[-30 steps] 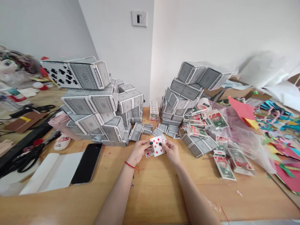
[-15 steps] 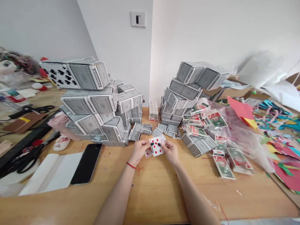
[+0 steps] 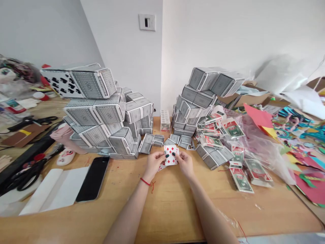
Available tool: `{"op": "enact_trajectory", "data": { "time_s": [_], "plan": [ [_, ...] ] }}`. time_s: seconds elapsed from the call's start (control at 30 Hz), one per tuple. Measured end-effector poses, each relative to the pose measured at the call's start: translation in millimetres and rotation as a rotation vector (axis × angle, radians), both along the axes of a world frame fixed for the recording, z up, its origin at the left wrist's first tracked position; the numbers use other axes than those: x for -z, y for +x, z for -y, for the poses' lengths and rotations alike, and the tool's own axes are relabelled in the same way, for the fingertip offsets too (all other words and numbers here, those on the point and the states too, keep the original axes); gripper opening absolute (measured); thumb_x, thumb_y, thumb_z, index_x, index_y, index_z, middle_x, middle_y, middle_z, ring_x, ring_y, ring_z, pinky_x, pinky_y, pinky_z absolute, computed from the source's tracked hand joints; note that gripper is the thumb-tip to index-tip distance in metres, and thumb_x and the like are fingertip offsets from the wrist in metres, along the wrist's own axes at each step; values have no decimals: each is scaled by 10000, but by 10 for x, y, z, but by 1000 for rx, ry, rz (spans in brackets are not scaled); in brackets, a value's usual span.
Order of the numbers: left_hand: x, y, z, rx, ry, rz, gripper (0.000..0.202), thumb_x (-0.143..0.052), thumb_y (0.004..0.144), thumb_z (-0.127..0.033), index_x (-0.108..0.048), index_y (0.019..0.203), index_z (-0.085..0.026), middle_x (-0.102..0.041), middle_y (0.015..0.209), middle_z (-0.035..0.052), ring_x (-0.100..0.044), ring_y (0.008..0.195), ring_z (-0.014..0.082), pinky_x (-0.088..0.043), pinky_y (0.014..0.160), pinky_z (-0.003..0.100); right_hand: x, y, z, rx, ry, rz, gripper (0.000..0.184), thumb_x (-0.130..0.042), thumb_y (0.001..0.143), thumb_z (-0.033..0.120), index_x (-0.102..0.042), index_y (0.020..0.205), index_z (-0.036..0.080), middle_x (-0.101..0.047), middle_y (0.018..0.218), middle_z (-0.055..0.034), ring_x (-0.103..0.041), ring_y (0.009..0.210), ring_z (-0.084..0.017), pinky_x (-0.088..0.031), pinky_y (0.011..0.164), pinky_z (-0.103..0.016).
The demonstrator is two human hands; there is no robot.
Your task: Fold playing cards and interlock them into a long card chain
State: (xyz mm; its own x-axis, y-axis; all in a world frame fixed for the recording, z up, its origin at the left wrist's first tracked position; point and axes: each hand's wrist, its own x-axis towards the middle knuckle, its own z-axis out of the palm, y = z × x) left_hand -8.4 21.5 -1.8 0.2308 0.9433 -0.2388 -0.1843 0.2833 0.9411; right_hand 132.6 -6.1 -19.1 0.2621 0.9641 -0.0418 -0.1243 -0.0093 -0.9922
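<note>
My left hand [image 3: 156, 162] and my right hand [image 3: 185, 162] pinch playing cards [image 3: 172, 159] between thumbs and fingers, above the middle of the wooden table. A seven of diamonds faces me on top. Part of another red card [image 3: 161, 167] shows beneath it, by my left fingers; how many cards there are I cannot tell. Just beyond my hands lie small folded-card blocks [image 3: 146, 144]. A tall stack of card-covered blocks [image 3: 93, 112] rises on the left, and a second stack [image 3: 199, 98] stands on the right.
A black phone [image 3: 93, 179], white paper [image 3: 68, 183] and black scissors [image 3: 33, 169] lie at left. To the right are a fallen card block [image 3: 214, 156], several card boxes [image 3: 241, 179], plastic wrap [image 3: 270, 152] and coloured paper [image 3: 311, 186]. More card boxes [image 3: 165, 121] stand against the wall.
The top card has turned upright and shifted slightly, covering more of the card beneath. Both hands keep their pinch. The whole view has moved a little.
</note>
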Motion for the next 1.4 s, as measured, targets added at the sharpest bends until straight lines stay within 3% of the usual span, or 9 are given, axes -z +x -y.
{"op": "enact_trajectory", "data": {
  "time_s": [0.17,0.33,0.57,0.87,1.07,1.23,1.4],
  "plan": [
    [69,0,-26,-125,28,-38,226,-669,565,-321,-635,658,-118,-630,608,24,-559,534,119,-459,532,230,26,-28,3,-53,-11,-6,358,-657,584,490,-474,579,182,-528,491,24,-422,428,-93,-327,419,-214],
    [96,1,-36,-106,129,-111,232,-614,619,-358,-561,586,-134,-552,535,-15,-505,500,95,-405,489,193,38,-46,-2,-67,-24,-37,364,-670,571,481,-460,560,184,-525,479,32,-430,419,-93,-340,424,-219],
    [-11,-21,42,-158,334,-289,241,-523,703,-369,-501,578,-164,-444,514,-39,-392,489,80,-309,462,171,11,-97,12,-91,-4,-64,339,-669,590,447,-453,549,189,-506,455,44,-425,402,-87,-339,422,-219],
    [-56,-41,94,-234,460,-445,214,-505,716,-328,-527,565,-179,-481,527,-24,-410,522,103,-314,518,188,2,-163,31,-143,6,-104,314,-673,588,437,-479,578,191,-530,488,39,-463,435,-101,-377,447,-232],
    [-50,-48,79,-219,522,-526,213,-481,738,-296,-524,565,-179,-498,528,-17,-424,523,106,-325,528,194,22,-167,33,-149,31,-108,314,-690,580,396,-458,562,187,-494,477,53,-417,424,-82,-329,428,-211],
    [-50,-66,57,-137,525,-508,199,-477,747,-331,-559,642,-183,-530,576,-11,-452,551,113,-329,541,196,-5,-137,25,-127,17,-131,291,-682,586,407,-493,600,185,-518,497,47,-445,441,-94,-375,459,-228],
    [-41,-77,50,-94,560,-494,276,-435,772,-333,-448,542,-180,-405,489,-32,-367,498,98,-272,492,201,-45,-115,29,-157,26,-129,284,-692,578,397,-513,621,181,-540,521,35,-461,456,-100,-382,459,-229]
  ]
}}
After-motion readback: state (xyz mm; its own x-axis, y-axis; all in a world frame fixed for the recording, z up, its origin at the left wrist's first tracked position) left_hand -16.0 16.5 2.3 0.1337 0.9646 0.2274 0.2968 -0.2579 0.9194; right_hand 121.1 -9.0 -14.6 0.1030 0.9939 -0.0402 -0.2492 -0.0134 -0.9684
